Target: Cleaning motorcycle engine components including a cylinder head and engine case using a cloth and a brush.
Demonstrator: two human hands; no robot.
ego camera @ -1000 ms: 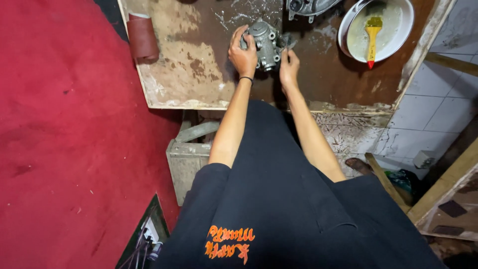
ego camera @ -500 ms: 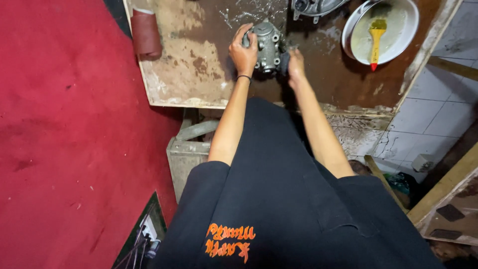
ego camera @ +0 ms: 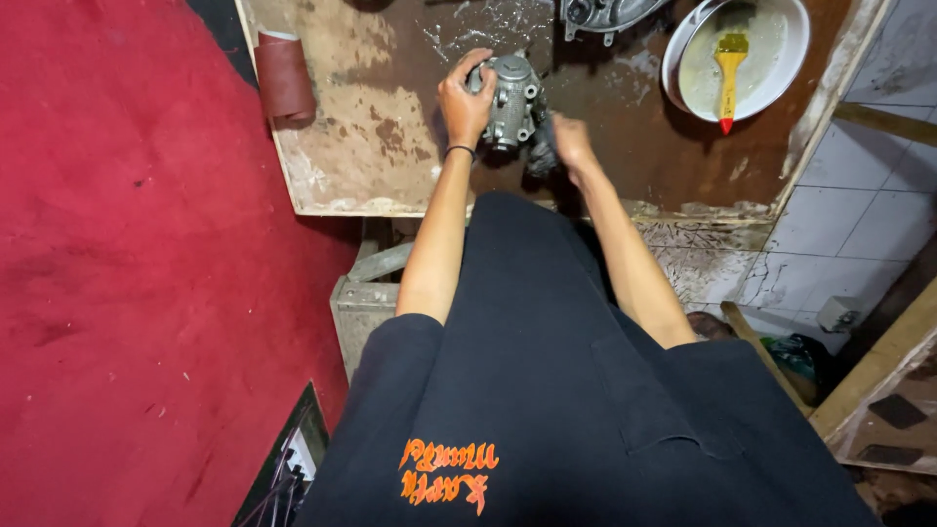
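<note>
Shirt: a black shirt (ego camera: 576, 390) with orange lettering is filling the near part of the view, both bare forearms reaching forward from it.
Floor: red carpet (ego camera: 127, 273) is lying to the left, white tiles (ego camera: 839, 234) to the right, and a grey box (ego camera: 363, 310) is sitting just under the tabletop edge.
Tabletop: a worn, stained brown tabletop (ego camera: 371, 156) is carrying everything being worked on.
Left hand: the left hand (ego camera: 467, 98), a dark band at its wrist, is wrapping around the left side of the casting, its grip closed on it, fingers curling over the top.
Casting: a grey metal casting (ego camera: 512, 102), lumpy with bosses and ports, is sitting on the tabletop between the two hands.
Right hand: the right hand (ego camera: 571, 144) is pressing a dark rag or pad (ego camera: 543, 148) against the lower right of the casting; its grip looks closed on that pad, though the fingers are partly hidden.
Handling: the casting is looking heavy, stiff and likely oily, so slippery; judging by its shape, the broad body and projecting bosses are offering the surest hold, and the thin fittings are best avoided.
Roll: a dark red roll (ego camera: 283, 76) is lying at the left tabletop edge, well apart from the hands.
Bowl: a white bowl (ego camera: 791, 59) is holding pale liquid and a yellow brush (ego camera: 727, 60) at the far right.
Far part: another metal part (ego camera: 605, 15) is showing partly at the top edge.
</note>
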